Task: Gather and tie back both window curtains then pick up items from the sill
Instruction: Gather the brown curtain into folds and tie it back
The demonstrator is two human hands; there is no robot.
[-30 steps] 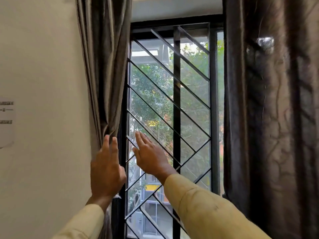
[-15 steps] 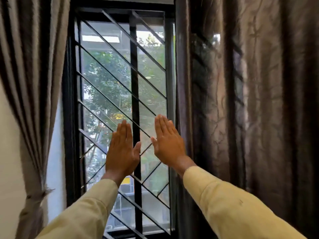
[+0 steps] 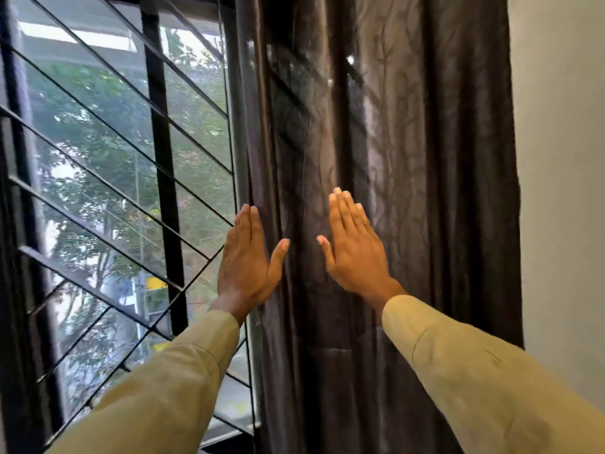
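The right curtain (image 3: 409, 165), dark brown with a faint vine pattern, hangs loose in long folds over the right half of the window. My left hand (image 3: 248, 260) is flat and open at the curtain's left edge, thumb spread toward the fabric. My right hand (image 3: 353, 247) is flat and open in front of the curtain's middle folds, holding nothing. Both arms wear tan sleeves. The left curtain is out of view, and the sill with its items is hidden below the frame.
A black window grille (image 3: 160, 178) with diagonal bars fills the left side, with trees and a street behind the glass. A pale wall (image 3: 563, 191) stands right of the curtain.
My view and both hands have swung right, from the left curtain across the grille to the right curtain. The hands stay flat and open.
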